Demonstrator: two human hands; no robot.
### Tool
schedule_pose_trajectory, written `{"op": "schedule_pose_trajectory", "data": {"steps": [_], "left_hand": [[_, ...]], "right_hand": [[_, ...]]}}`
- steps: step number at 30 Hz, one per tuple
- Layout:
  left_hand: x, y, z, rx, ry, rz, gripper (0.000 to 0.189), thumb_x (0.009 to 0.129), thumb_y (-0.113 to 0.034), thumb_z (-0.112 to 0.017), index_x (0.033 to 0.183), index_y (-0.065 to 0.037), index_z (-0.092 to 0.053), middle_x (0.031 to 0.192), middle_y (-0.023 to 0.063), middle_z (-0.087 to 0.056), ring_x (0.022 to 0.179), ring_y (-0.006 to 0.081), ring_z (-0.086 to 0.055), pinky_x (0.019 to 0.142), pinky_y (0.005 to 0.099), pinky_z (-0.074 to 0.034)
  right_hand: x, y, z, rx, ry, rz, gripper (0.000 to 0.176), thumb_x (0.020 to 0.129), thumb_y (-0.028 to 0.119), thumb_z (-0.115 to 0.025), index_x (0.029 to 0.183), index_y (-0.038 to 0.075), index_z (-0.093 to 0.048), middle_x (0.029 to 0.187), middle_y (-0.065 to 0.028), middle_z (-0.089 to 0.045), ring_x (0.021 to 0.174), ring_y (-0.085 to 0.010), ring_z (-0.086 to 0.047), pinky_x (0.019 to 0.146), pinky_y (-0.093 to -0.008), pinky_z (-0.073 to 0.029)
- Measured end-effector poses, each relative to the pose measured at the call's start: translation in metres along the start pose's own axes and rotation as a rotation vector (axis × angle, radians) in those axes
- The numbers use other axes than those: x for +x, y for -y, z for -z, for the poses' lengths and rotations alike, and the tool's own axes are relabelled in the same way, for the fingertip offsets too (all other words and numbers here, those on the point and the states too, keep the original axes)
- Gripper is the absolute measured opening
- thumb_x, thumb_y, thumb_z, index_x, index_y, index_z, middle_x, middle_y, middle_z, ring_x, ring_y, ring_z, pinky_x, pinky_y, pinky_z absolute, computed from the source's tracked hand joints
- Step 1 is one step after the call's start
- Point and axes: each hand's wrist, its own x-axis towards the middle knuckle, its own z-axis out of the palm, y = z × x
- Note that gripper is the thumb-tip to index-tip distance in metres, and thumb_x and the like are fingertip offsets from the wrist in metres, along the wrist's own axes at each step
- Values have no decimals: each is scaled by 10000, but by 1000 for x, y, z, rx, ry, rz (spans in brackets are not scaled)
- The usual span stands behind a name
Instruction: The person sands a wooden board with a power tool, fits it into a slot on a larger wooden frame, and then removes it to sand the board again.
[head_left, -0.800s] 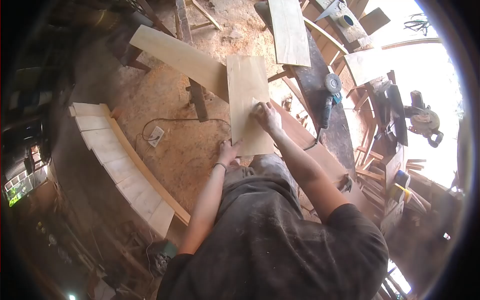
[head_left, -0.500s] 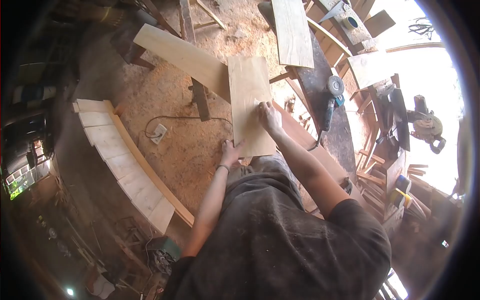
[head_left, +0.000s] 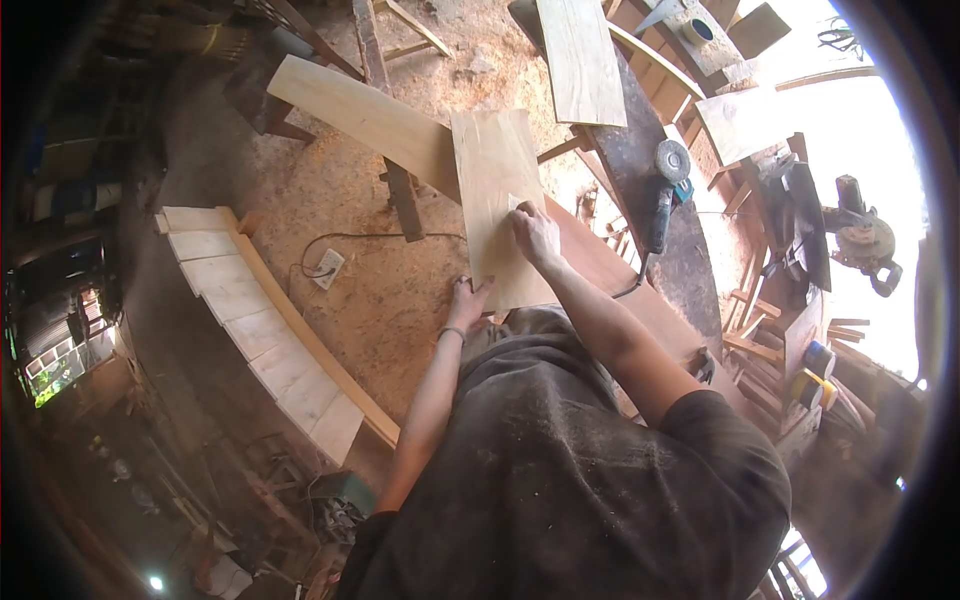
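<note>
A pale wooden board (head_left: 495, 150) lies lengthwise in front of me, its near end close to my body. My left hand (head_left: 466, 302) grips its near left edge, with the thumb over the top face. On the board's right half, my right hand (head_left: 536, 235) is closed and pressed down, fingers bunched. A small whitish piece (head_left: 515, 201) shows at those fingertips; its kind is hard to make out. Beneath the board, another long plank (head_left: 360, 110) runs off to the upper left.
An angle grinder (head_left: 664, 195) rests on a dark bench (head_left: 690, 260) to the right, near another pale board (head_left: 582, 65). At left stands a curved slatted wooden piece (head_left: 255, 310). A power socket (head_left: 326, 269) with a cord lies on the sawdust-covered floor. Farther right is a circular power saw (head_left: 862, 237).
The view has shifted slightly. My right hand has moved a little left on the board, still closed. My left hand stays at the near left edge.
</note>
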Motion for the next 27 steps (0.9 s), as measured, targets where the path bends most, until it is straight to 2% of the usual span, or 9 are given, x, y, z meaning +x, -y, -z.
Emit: {"op": "schedule_pose_trajectory", "data": {"steps": [2,6,10,13,15,17,20,23,27], "left_hand": [[-5,-13,3,-8,21,32,657,913,-527,-729,1130,90,-668,1045,234,-713,982,306,-694,865,414,-533],[-4,-11,-2,-109,30,76,647,914,-503,-741,1134,98,-642,1056,222,-725,947,280,-706,849,395,-544],[-5,-15,-2,80,30,48,632,917,-482,-750,1167,84,-618,1105,208,-707,957,267,-699,838,387,-557],[-12,-31,-2,-104,93,103,669,919,-485,-747,1255,67,-576,1172,189,-679,1015,263,-682,831,375,-572],[-18,-28,-3,-239,116,140,661,935,-482,-729,1282,59,-578,1187,178,-679,1036,259,-687,798,376,-588],[-12,-20,-2,-229,96,150,611,966,-470,-696,1269,53,-613,1170,167,-701,1026,254,-712,733,385,-610],[-3,-1,-11,-170,21,258,597,970,-456,-693,1286,42,-598,1191,163,-696,1035,241,-706,716,384,-603],[19,46,-10,-26,94,222,814,928,-507,-705,1427,90,-466,1381,262,-586,1288,339,-575,1045,403,-494],[31,82,-6,126,30,80,823,933,-486,-696,1433,117,-443,1430,283,-551,1300,361,-567,1105,412,-439]], "right_hand": [[12,-7,-10,-76,12,43,122,971,180,-554,1007,80,-614,1108,-125,-617,1003,-343,-680,781,-503,-561],[41,-27,-5,49,-49,-172,155,1018,193,-485,1062,58,-547,1047,-196,-613,857,-426,-687,733,-556,-548],[49,-41,-15,162,-130,-344,208,1029,226,-521,1063,26,-563,1061,-270,-647,923,-457,-650,812,-553,-501],[57,-69,-19,301,-577,-613,233,1016,246,-551,1068,19,-560,998,-265,-664,909,-453,-657,802,-553,-499],[68,-137,-25,185,-598,-718,267,997,228,-548,1196,51,-532,1006,-254,-671,917,-453,-674,808,-542,-517],[57,-109,59,341,-406,-873,308,1000,241,-551,1233,40,-542,1102,-281,-678,1065,-441,-658,907,-512,-509],[39,-146,90,309,-479,-786,320,1011,260,-536,1246,53,-605,1240,-262,-661,1199,-410,-621,1023,-476,-474],[0,-188,115,105,-471,-569,372,896,199,-602,1230,41,-644,1182,-236,-672,1151,-382,-637,1018,-461,-487],[-35,-209,141,-209,-633,-830,501,810,323,-752,1217,50,-652,1162,-184,-689,1164,-337,-643,1007,-443,-498]]}}
